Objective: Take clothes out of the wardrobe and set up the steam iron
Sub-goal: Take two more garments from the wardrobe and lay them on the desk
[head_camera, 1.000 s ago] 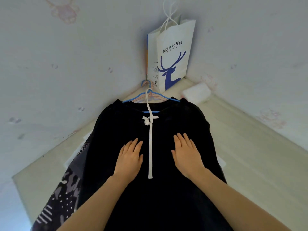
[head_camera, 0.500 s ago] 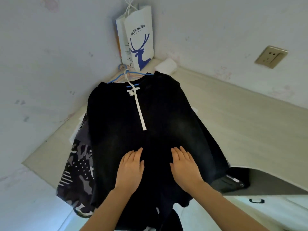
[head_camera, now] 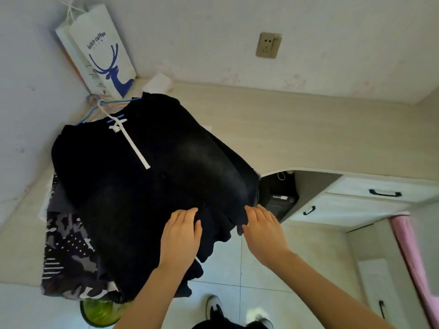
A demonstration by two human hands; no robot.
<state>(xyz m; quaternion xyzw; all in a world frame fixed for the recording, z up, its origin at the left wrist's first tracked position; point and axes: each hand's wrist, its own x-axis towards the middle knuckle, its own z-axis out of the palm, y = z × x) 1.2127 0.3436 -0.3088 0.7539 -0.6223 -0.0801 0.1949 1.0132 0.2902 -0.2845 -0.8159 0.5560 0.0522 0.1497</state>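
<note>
A black garment [head_camera: 147, 181] with a white ribbon [head_camera: 133, 146] lies spread on the pale desk [head_camera: 297, 138], still on a blue hanger [head_camera: 107, 108]. Its lower hem hangs over the desk's front edge. My left hand [head_camera: 181, 236] rests flat on the hem, fingers together. My right hand [head_camera: 263, 227] lies palm down at the hem's right corner, fingertips touching the fabric. A camouflage-patterned garment [head_camera: 69, 252] lies under the black one at the left. No steam iron is in view.
A white paper bag with a blue deer [head_camera: 102, 60] stands in the desk's far corner beside a white packet [head_camera: 159, 83]. A wall socket [head_camera: 268, 45] is above the desk. Drawers [head_camera: 370, 195] sit at the right, a green object [head_camera: 99, 312] below.
Both hands have slid down the black garment from its chest to its hem at the desk edge. The view has swung right and down, showing the floor and drawers.
</note>
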